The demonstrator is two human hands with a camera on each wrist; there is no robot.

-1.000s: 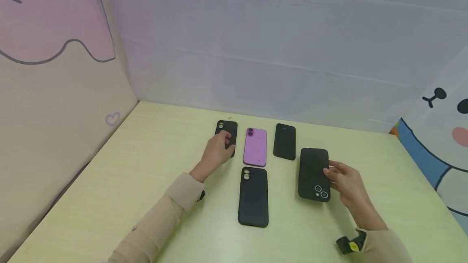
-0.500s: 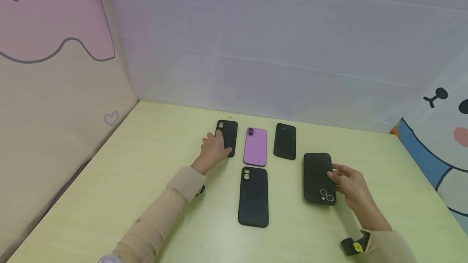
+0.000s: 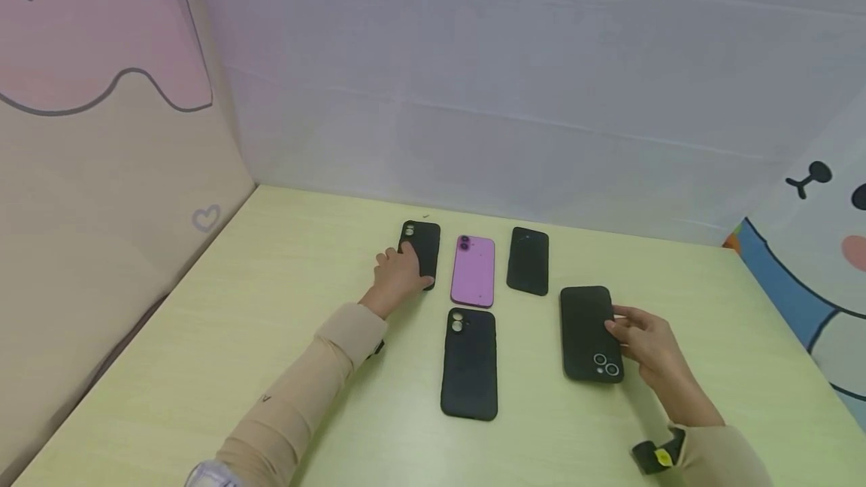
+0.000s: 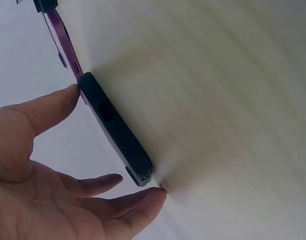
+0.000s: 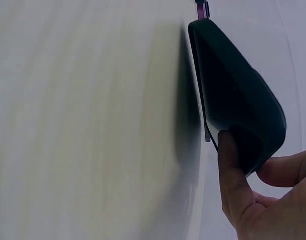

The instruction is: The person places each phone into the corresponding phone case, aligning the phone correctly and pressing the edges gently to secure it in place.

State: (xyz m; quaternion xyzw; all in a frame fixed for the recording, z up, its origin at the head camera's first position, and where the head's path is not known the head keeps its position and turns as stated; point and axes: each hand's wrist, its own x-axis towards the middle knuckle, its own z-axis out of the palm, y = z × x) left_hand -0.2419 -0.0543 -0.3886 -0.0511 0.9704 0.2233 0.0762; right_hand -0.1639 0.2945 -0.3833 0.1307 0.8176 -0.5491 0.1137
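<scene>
At the back left of the table a black phone case (image 3: 425, 250) with camera cutouts lies flat. My left hand (image 3: 397, 273) spans its left side, fingers loosely straight. In the left wrist view the thumb (image 4: 65, 102) meets one end of the case (image 4: 115, 127), and the fingertips (image 4: 155, 195) lie around the far end. My right hand (image 3: 646, 344) pinches the right long edge of a black cased phone (image 3: 587, 329), its ringed camera lenses at the near end. The right wrist view shows it tilted up off the table, with a finger (image 5: 228, 155) under its dark glossy underside (image 5: 225, 95).
Between the hands a purple phone (image 3: 473, 273) lies back up. To its right is a black phone (image 3: 528, 261). Nearer me lies another black phone case (image 3: 470, 370). The pale yellow table (image 3: 325, 246) meets white cloth (image 3: 507, 119) behind and printed cloths at both sides.
My left fingers have slid from over the back-left case to its left side and spread. My right hand has carried the cased phone slightly right and toward me.
</scene>
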